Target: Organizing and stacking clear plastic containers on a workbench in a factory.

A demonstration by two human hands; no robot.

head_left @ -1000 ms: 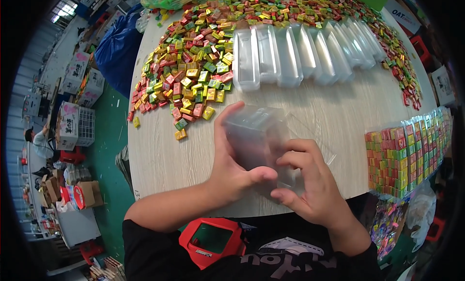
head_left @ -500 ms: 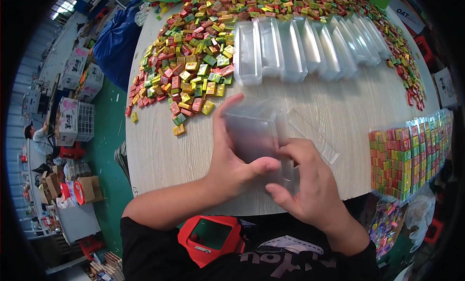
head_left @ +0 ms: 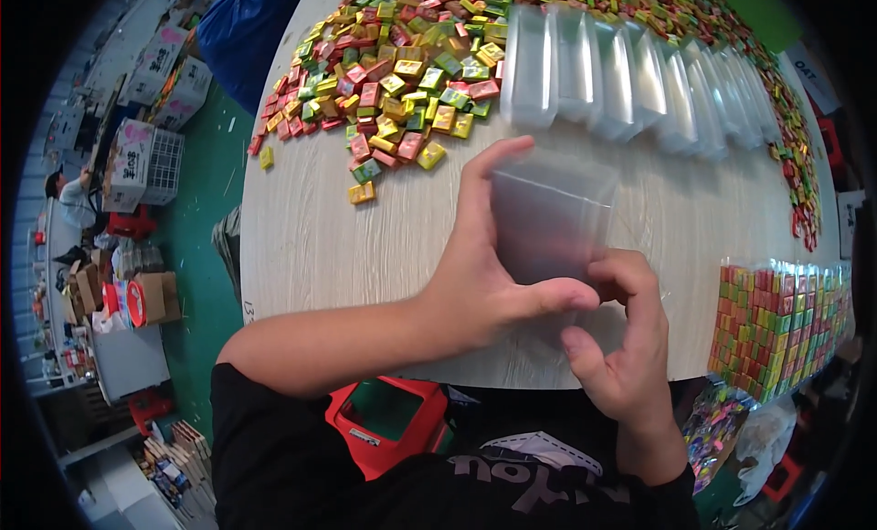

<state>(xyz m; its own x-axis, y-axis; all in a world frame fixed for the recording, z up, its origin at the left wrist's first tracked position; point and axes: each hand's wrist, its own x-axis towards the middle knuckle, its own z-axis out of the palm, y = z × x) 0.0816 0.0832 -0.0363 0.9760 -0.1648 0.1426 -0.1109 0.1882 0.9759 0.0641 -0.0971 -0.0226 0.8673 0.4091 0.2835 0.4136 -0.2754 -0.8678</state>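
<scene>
A clear, empty-looking plastic box (head_left: 553, 210) is held tilted above the near part of the table. My left hand (head_left: 498, 292) grips it from the left, with the fingers along its far left side and the thumb across the near end. At the box's near right edge is my right hand (head_left: 630, 347), its index finger bent against the plastic and its thumb low beside it. The near end of the box is partly hidden by both hands. Beyond it stands a row of similar clear plastic boxes (head_left: 530, 73), side by side.
Small wrapped pieces in red, yellow and green (head_left: 402, 82) lie heaped across the far side of the wooden table (head_left: 311, 256). Filled clear boxes (head_left: 767, 329) are packed together at the right edge. A red stool (head_left: 384, 420) stands below the near edge.
The whole view has shifted, so the table and hands sit differently in the picture. Both hands still hold the box. The clear flat strip seen beside it earlier no longer shows.
</scene>
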